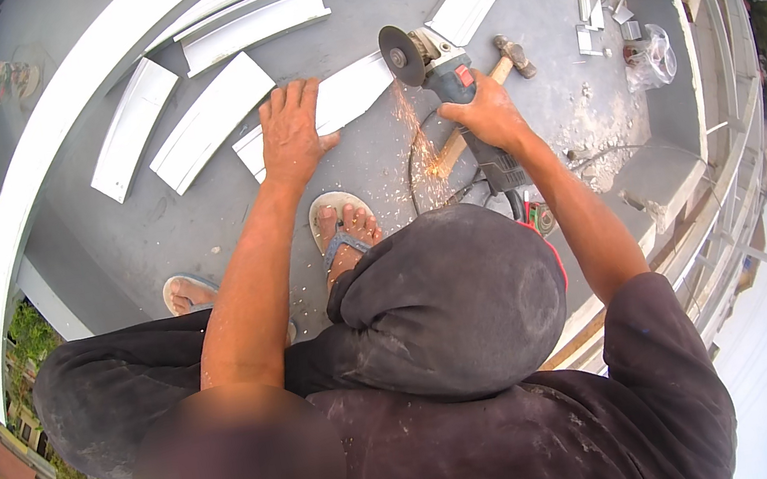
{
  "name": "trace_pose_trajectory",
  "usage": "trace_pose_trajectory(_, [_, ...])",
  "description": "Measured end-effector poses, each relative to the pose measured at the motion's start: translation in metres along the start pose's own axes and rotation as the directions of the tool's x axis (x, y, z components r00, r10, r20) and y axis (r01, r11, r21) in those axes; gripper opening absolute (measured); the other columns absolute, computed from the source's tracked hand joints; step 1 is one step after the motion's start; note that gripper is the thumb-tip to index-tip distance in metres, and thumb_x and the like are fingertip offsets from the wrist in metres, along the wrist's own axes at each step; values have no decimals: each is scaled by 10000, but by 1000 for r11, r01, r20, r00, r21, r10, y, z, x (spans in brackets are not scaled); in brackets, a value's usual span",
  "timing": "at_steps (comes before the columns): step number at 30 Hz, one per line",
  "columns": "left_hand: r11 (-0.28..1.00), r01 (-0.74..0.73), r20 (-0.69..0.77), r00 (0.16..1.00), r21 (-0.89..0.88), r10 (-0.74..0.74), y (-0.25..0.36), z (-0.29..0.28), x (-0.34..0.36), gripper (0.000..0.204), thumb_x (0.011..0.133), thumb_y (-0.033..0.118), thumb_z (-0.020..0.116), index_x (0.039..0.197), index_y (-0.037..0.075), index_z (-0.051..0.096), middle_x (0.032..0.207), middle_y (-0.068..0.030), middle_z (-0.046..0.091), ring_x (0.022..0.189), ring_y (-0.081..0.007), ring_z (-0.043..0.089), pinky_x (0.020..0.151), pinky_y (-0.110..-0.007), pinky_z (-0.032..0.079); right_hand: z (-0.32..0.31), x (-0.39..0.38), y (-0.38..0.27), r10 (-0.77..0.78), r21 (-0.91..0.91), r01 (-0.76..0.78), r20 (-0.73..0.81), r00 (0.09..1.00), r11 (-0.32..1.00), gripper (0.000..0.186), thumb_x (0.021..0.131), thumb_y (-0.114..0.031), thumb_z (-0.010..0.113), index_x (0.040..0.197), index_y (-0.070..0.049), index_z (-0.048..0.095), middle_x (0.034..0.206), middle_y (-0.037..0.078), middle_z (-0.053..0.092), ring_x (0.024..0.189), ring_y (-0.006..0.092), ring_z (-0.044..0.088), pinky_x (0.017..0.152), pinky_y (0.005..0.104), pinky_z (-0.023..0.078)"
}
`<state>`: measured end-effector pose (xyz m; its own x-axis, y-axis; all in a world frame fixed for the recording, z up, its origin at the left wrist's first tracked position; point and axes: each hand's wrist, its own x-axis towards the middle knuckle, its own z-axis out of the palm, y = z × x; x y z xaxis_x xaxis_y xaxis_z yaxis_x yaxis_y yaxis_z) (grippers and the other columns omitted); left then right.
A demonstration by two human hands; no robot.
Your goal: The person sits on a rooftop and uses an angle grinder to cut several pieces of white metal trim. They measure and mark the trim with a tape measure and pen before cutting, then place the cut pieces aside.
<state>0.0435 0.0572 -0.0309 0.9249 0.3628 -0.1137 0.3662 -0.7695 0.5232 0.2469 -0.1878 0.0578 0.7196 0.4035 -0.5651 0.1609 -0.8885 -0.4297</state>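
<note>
My right hand [487,112] is wrapped round the body of an angle grinder [450,79]. The grinder's disc [400,56] meets the right end of a white metal profile [344,97], and orange sparks [420,137] spray down from there toward my foot. My left hand [291,131] lies flat across that profile, left of the disc, fingers stretched out and holding nothing. A wooden-handled hammer [516,56] lies on the floor behind and right of the grinder, its handle partly hidden by my right hand and the tool.
Cut white profiles [216,115] lie to the left and far side, with a long curved strip [38,175] beyond. Another piece [473,3] rests past the disc. Small metal offcuts [589,12], a clear plastic bag [650,61] and rubble [593,128] are at right. My sandalled foot [342,231] is near the sparks.
</note>
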Motion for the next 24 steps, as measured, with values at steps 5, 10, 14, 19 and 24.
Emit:
trace_pose_trajectory(5, [1000, -22, -20, 1000, 3, 22, 1, 2, 0, 956, 669, 247, 1010, 1509, 95, 580, 1441, -96, 603, 1352, -315, 539, 1147, -474, 408, 0, 2, 5, 6, -63, -6, -6, 1000, 998, 714, 797, -376, 852, 1348, 43, 678, 1191, 229, 769, 1120, 346, 747, 1003, 441, 568])
trace_pose_trajectory(10, [998, -54, -64, 997, -19, 53, -2, 4, -1, 936, 678, 239, 986, 1503, 89, 569, 1407, -115, 592, 1321, -349, 540, 1109, -491, 416, -3, -2, -1, 3, -30, -3, 11, 1000, 1000, 727, 789, -386, 853, 1323, 72, 670, 1193, 268, 758, 1147, 387, 737, 1018, 463, 562])
trace_pose_trajectory(14, [1000, -19, -18, 1000, 9, 19, 1, 2, 2, 968, 654, 250, 1020, 1506, 96, 585, 1433, -88, 611, 1334, -301, 549, 1139, -460, 412, -3, -3, 1, 4, -16, -4, 28, 1000, 1000, 742, 782, -392, 853, 1290, 112, 656, 1222, 327, 738, 1205, 451, 716, 1047, 499, 551])
trace_pose_trajectory(19, [999, -45, -47, 998, 2, 46, -2, 5, 2, 954, 657, 249, 1013, 1497, 94, 588, 1423, -84, 612, 1324, -300, 550, 1129, -459, 415, 3, -2, 14, -14, -37, 15, 10, 1000, 999, 738, 785, -393, 851, 1297, 103, 656, 1249, 319, 735, 1221, 441, 711, 1058, 499, 543])
trace_pose_trajectory(24, [999, -38, -55, 998, 2, 38, -6, 3, -4, 936, 664, 242, 1009, 1490, 98, 593, 1414, -82, 611, 1334, -299, 546, 1136, -455, 409, -1, 3, -12, -2, 28, 1, 43, 999, 1000, 732, 792, -395, 836, 1290, 110, 654, 1252, 323, 731, 1225, 437, 706, 1076, 497, 532])
